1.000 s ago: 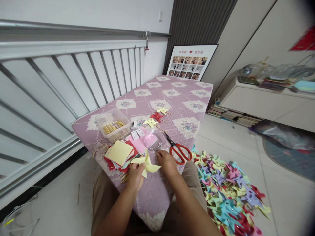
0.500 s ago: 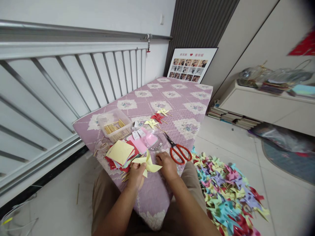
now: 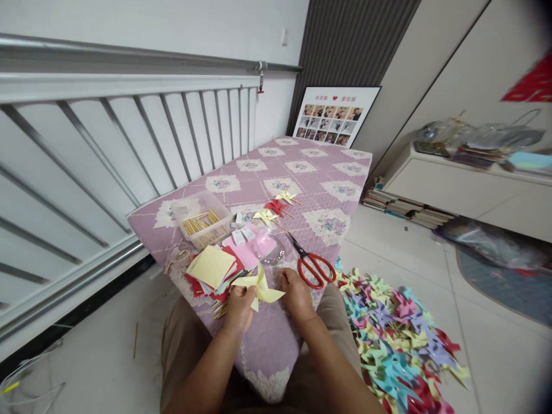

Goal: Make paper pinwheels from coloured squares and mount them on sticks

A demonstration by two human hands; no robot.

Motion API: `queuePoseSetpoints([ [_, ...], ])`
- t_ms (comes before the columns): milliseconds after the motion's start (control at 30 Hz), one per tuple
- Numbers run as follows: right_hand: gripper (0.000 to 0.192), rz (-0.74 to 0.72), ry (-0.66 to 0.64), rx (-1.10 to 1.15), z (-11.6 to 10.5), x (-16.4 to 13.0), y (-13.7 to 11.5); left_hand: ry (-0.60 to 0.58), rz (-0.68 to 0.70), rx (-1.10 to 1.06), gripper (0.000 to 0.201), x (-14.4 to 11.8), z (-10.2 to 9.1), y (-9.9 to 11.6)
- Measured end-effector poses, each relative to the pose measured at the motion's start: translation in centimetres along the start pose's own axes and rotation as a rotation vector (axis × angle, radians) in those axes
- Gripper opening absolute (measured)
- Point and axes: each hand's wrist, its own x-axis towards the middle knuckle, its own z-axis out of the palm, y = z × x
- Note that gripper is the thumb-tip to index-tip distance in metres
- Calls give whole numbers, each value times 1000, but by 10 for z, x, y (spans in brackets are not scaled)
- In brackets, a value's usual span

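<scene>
Left hand: the left hand [image 3: 238, 310] is closed on a pale yellow paper pinwheel [image 3: 260, 287], pinching it at its near edge, just above the quilted surface [image 3: 276, 345].
Right hand: the right hand [image 3: 296, 296] sits just right of the pinwheel, fingers curled down toward the quilt; whether it grips anything I cannot tell.
Pinwheel risk: the folded blades look light and springy, so a loose pinch could probably let them open out or the paper crease.
Paper stack: a stack of paper squares [image 3: 211, 267], yellow on top, lies touching the left hand's far side; a nudge from the knuckles might fan it over the near edge.
Loose sticks: a few wooden sticks [image 3: 219, 311] poke out under the stack near the left hand and could roll to the floor.
Scissors: red-handled scissors [image 3: 313, 264] lie just beyond the right hand, blades pointing away; a blind reach might catch them.
Clear dish: a clear round dish [image 3: 268, 248] rests on pink paper, likely to tip if bumped.
Stick box: a clear box of sticks [image 3: 200, 219] stands farther left.
Finished pieces: pinwheels on sticks [image 3: 276, 208] lie beyond it.
Floor pile: a heap of coloured pinwheels [image 3: 394, 345] covers the floor at right.
</scene>
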Motion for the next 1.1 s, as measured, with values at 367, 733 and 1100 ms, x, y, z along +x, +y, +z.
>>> queuePoseSetpoints([
  [367,18,-74,21,36,1,-3,4,18,4,26,28,-2,2,3],
  [733,16,-125,10,-50,0,-5,-1,12,18,39,26,-2,0,1],
  [1100,19,-75,-1,-180,-5,-2,-8,-32,13,100,24,-1,-3,-2],
])
